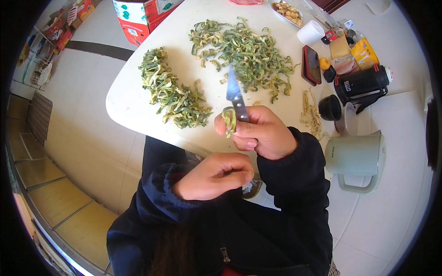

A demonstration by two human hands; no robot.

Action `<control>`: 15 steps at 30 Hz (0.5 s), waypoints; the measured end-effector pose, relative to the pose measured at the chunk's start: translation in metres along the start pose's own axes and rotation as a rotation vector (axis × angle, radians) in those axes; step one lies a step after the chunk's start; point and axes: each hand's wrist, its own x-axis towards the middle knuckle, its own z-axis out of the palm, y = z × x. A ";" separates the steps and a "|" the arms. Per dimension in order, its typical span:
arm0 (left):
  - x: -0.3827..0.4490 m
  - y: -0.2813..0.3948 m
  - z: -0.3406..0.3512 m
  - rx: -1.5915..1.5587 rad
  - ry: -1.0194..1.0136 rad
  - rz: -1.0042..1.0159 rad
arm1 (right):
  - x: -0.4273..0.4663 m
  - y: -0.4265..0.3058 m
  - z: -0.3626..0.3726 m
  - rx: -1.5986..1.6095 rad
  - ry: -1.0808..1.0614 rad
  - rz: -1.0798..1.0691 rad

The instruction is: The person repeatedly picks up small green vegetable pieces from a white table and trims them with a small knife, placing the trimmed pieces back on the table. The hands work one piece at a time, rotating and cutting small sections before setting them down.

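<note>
In the head view my right hand [260, 131] is closed round the handle of a small kitchen knife [234, 89], its blade pointing away from me. A curled green dried vegetable strip [229, 120] is pinched in the same hand, beside the handle. Below it my left hand [217, 176] is near the table edge, thumb against curled fingers, with a tiny pale bit at the fingertips; what it is cannot be told. A large loose pile of dried strips [248, 51] lies beyond the knife, and a longer heap [172, 91] lies to the left on the white table [127, 93].
Right of the piles are pale thin trimmings [310, 114], a phone in a red case [311, 65], a black cup [329, 107], a black flask [359, 84] and a green kettle [355, 153]. Farther back are a paper roll [310, 31] and a plate of food [288, 13].
</note>
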 end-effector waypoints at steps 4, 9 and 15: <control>-0.008 0.002 -0.006 -0.316 0.122 0.121 | -0.003 -0.004 0.002 0.156 -0.081 -0.029; -0.016 0.005 -0.006 -0.538 0.358 0.204 | -0.002 -0.001 0.006 0.236 -0.045 -0.022; -0.009 0.011 -0.004 -0.424 0.638 0.243 | 0.000 0.001 0.009 0.273 -0.015 0.001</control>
